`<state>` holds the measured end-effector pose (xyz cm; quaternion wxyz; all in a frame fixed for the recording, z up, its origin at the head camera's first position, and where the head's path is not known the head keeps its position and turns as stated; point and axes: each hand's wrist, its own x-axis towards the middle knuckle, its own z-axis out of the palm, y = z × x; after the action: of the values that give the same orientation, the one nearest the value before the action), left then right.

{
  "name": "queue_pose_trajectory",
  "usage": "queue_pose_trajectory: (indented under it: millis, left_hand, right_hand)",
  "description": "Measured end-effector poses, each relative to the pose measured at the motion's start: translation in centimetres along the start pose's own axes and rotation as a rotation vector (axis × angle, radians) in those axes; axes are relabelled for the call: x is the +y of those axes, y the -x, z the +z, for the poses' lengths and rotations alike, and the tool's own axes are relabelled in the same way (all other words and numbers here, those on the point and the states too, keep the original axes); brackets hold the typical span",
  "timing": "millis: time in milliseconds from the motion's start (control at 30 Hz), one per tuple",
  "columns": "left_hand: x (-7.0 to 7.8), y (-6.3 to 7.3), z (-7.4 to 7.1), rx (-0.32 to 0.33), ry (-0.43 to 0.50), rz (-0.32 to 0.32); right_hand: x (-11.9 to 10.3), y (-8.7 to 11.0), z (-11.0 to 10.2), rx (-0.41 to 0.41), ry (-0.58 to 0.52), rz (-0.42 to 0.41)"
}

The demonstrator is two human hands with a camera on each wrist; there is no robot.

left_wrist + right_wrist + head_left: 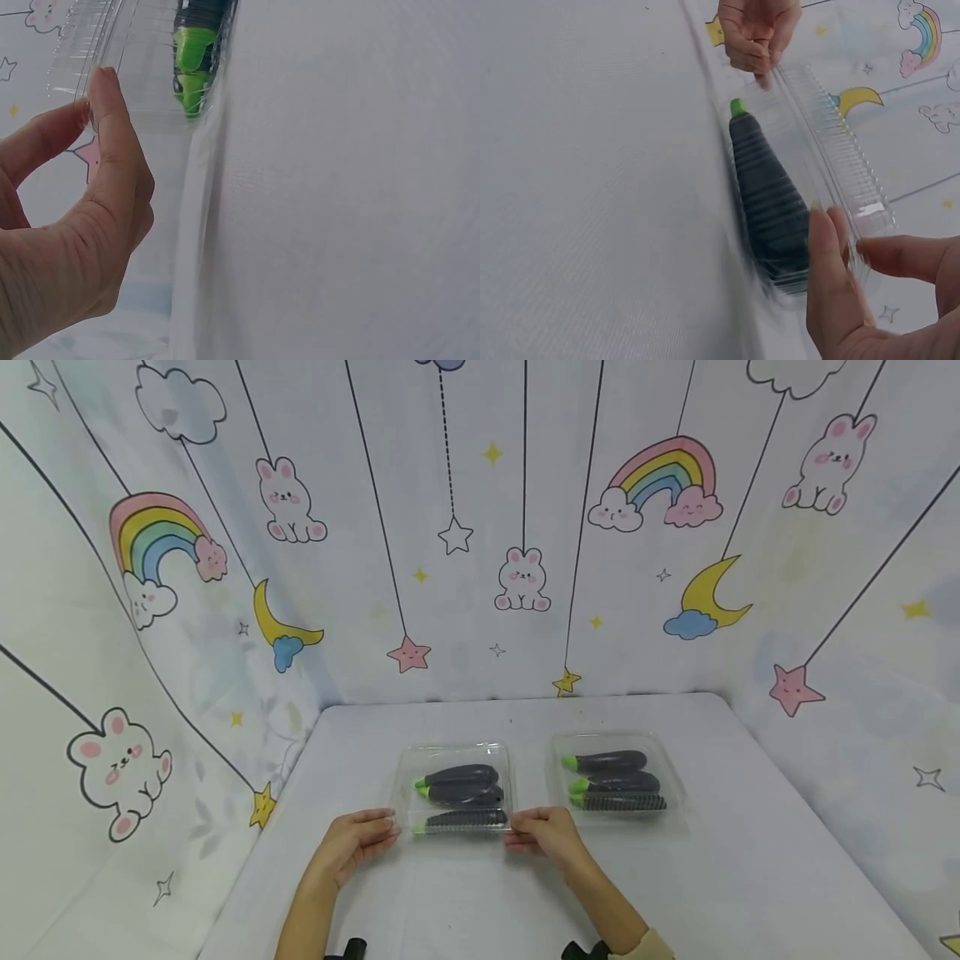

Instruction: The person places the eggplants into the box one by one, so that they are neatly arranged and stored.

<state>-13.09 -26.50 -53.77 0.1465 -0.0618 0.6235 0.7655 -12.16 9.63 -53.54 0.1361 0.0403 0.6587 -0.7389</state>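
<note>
A clear plastic clamshell box with small dark eggplants inside sits on the table. Their green stem ends point left. My left hand is at its front left corner; in the left wrist view the thumb and a finger pinch the box's rim. At the front right corner my right hand pinches the same rim, with one eggplant visible through the ribbed wall in the right wrist view. The fingers beneath the rim are partly hidden.
A second clear plastic box with similar eggplants stands to the right, a short gap away. Both boxes rest on a white-covered table. A patterned cloth hangs behind and at both sides.
</note>
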Motion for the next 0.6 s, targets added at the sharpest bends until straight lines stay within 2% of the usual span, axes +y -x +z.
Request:
queue_pose_trajectory:
  millis: [167, 267, 600]
  left_hand:
    - [0.00, -0.07, -0.06, -0.004, 0.017, -0.010]
    - [-0.04, -0.18, -0.12, 0.000, 0.017, -0.013]
    - [-0.09, -0.19, -0.33, -0.021, 0.033, -0.012]
  right_hand:
    - [0.16, -0.10, -0.30, -0.043, -0.059, 0.043]
    - [0.19, -0.17, -0.41, -0.064, -0.078, 0.030]
    - [0.06, -0.26, -0.16, -0.022, -0.094, 0.033]
